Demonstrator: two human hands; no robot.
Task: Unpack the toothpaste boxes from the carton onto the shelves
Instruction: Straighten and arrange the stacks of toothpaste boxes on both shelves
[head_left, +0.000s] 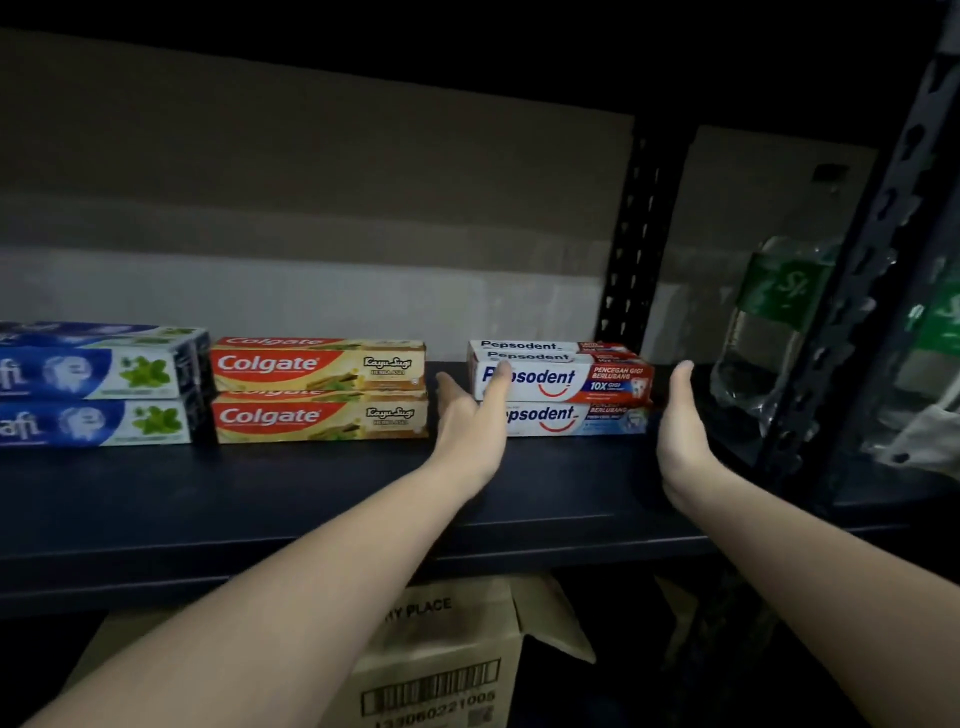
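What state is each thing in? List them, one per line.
Pepsodent boxes: stacked on the shelf, left end touched.
Colgate boxes: stacked two high, untouched.
Blue boxes: stacked two high.
Carton: below the shelf, flap open.
Left hand: open, thumb on the Pepsodent boxes.
Right hand: open, holding nothing.

**Both hands at the Pepsodent stack on the shelf**

Left hand (470, 421) is reaching to the left end of the Pepsodent boxes (563, 387), thumb lying on the front of the upper box, fingers straight. Right hand (680, 426) is hovering just off the right end, fingers straight, holding nothing. Colgate boxes (319, 389) are sitting stacked to the left, blue boxes (98, 384) beyond them, all on the dark shelf (260, 493). Carton (447, 654) is standing open underneath. Clear bottles (774, 322) are sitting at right, behind the upright (636, 239).
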